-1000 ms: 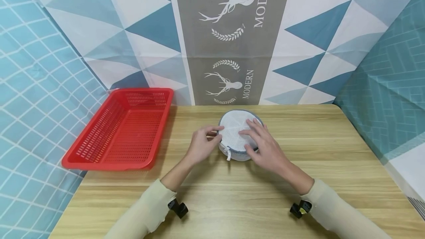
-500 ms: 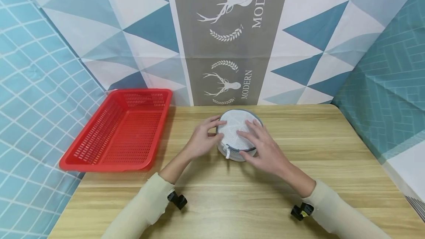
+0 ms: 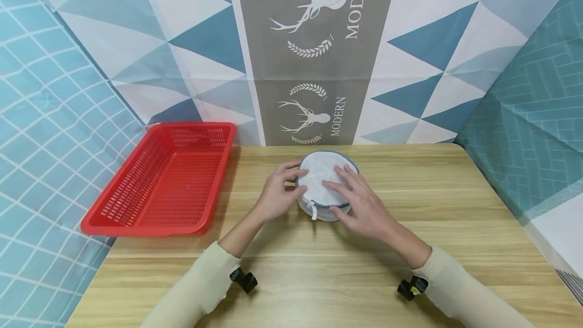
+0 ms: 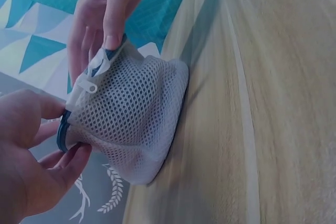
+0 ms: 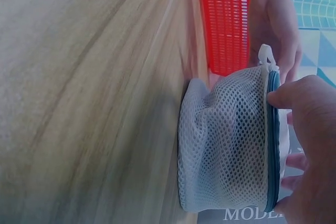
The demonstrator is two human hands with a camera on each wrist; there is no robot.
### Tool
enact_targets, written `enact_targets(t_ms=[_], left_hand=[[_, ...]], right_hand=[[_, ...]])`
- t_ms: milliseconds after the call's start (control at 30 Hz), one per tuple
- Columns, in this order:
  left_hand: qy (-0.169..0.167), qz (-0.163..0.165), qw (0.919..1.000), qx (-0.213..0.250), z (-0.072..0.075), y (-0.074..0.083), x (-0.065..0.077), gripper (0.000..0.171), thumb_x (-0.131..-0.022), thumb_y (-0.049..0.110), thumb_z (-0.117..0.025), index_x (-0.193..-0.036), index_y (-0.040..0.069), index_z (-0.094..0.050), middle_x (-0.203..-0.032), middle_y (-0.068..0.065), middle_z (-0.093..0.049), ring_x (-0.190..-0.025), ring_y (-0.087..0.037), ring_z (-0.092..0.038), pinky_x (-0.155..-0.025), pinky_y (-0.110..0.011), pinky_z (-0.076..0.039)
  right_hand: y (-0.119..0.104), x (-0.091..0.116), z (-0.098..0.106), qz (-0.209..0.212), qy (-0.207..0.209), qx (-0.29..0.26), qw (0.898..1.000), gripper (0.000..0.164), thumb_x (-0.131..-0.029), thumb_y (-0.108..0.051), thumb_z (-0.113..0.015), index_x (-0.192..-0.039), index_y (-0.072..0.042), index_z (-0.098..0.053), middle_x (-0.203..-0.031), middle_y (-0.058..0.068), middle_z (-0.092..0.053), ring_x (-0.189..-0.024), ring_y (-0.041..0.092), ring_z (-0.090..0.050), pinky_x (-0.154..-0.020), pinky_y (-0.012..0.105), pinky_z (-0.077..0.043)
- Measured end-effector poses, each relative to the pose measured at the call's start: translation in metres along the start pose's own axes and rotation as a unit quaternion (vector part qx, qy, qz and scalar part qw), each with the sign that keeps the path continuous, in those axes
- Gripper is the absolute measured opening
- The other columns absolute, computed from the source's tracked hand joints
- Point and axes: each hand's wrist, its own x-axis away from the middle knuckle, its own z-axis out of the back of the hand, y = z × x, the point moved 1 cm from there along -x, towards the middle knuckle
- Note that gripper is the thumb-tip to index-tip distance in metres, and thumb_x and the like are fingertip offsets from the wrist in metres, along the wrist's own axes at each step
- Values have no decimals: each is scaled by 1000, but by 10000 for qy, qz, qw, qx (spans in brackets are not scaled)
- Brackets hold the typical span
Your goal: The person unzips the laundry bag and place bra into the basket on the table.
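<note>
White mesh bag, round and blue-edged, stands on wooden table near far edge, between person's two hands; left hand grips its left rim — thumb and fingertips at blue edge; right hand rests on bag from right, fingers spread over top, thumb at front edge; white zipper pull hangs at front; red basket sits apart at left; behind — backdrop with deer heads, word MODERN.
</note>
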Motion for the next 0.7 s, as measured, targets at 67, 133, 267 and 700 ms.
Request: enact_targets(t_ms=[67, 133, 267, 700], left_hand=[[69, 62, 9999, 56, -1, 0, 1, 43, -99, 1, -80, -141, -2, -75, -168, -21, -56, -122, -41, -77, -104, -43, -69], [138, 91, 9998, 115, -2, 1, 2, 42, -97, 0, -81, -139, -3, -76, -165, -23, -56, -118, -42, -78, -103, -42, -69], [235, 134, 9994, 230, -4, 1, 4, 41, -96, -3, -82, -137, -5, -76, -160, -25, -57, -115, -40, -78, -100, -37, -70], [84, 41, 9996, 260, -1, 2, 5, 48, -96, 0, -83, -144, 2, -74, -171, -23, -47, -153, -45, -56, -114, -54, -63]], right_hand=[[1, -1, 0, 11, -28, -6, 10000, 58, -100, -21, -80, -156, -15, -66, -179, 28, -41, -167, 58, -35, -133, 80, -29], [1, -2, 0, 5, -54, -14, 10000, 59, -99, -18, -79, -157, -16, -66, -180, 28, -39, -168, 58, -34, -133, 81, -29], [3, -3, 0, -33, -111, -60, 9999, 60, -98, -13, -77, -157, -16, -65, -182, 27, -36, -169, 58, -32, -134, 80, -27], [2, -3, 6, 16, 71, -55, 10000, 59, -95, -11, -78, -154, -13, -68, -178, 31, -40, -166, 61, -35, -132, 80, -32]])
